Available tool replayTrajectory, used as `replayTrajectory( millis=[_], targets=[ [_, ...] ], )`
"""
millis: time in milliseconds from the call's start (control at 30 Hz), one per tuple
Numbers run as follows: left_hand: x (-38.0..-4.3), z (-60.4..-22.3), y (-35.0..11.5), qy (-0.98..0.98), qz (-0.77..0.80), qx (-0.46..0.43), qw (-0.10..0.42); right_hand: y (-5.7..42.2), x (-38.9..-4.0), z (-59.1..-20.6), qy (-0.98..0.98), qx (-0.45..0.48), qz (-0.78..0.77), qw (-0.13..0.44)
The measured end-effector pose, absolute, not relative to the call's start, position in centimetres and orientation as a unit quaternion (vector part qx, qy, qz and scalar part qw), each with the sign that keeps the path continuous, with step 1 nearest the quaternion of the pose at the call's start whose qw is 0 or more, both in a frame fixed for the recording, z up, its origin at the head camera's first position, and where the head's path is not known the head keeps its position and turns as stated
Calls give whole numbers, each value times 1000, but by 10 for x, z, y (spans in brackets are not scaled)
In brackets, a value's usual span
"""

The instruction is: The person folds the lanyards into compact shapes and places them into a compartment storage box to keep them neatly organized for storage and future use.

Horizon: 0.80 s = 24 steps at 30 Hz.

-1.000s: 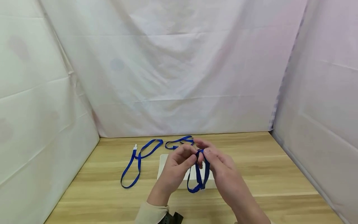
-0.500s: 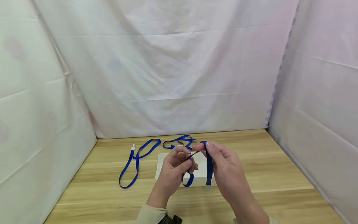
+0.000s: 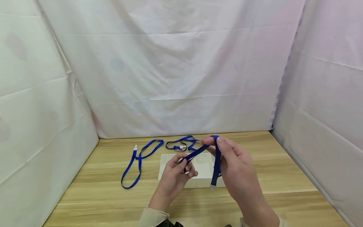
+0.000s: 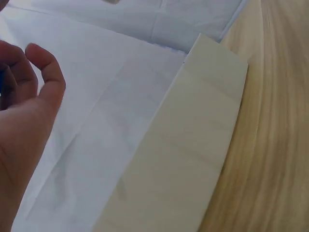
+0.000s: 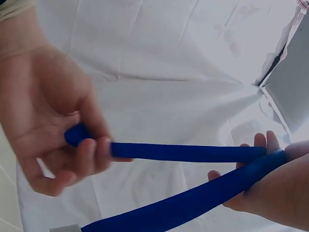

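A blue lanyard [image 3: 217, 162] stretches between the two hands above a white box. My left hand [image 3: 173, 176] pinches one part of it between thumb and fingers. Higher and to the right, my right hand [image 3: 239, 168] pinches it where the strap folds over. From that fold an end with a pale clip [image 3: 213, 186] hangs down. In the right wrist view the strap [image 5: 188, 152] runs taut from the left hand [image 5: 53, 116] to the right hand [image 5: 275, 188]. The left wrist view shows the left hand [image 4: 29, 111] partly, with the lanyard mostly out of frame.
Beneath the hands stands the shallow white box [image 3: 198, 183] on a wooden table [image 3: 93, 195]. One blue lanyard [image 3: 140, 164] with a white clip lies left of the box. Another lanyard [image 3: 177, 147] lies behind it. White cloth [image 3: 181, 69] walls the back and sides.
My right hand has moved up and right, away from the left. The bunched lanyard loop has been drawn out into a straight span, with its clip end hanging.
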<state>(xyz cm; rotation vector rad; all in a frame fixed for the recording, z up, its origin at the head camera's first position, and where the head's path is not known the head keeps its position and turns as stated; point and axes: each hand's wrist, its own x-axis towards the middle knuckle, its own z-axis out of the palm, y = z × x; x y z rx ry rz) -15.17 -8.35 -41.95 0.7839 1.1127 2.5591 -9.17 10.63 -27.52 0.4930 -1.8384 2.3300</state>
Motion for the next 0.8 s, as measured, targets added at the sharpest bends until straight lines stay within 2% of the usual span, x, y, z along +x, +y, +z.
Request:
replayTrajectory(
  millis=[133,267,367,800],
  targets=[
    [-155,-425,-83,384,891,186,156,111,-92,-271,-596,171,779,94],
    [-157,-429,-78,433,869,97,219,112,-91,-268,-600,161,777,99],
    [-156,-430,-72,488,835,73,246,110,-91,-270,-607,159,773,94],
    [-140,-437,-59,531,812,188,155,112,-99,-257,-604,156,776,92]
  ],
)
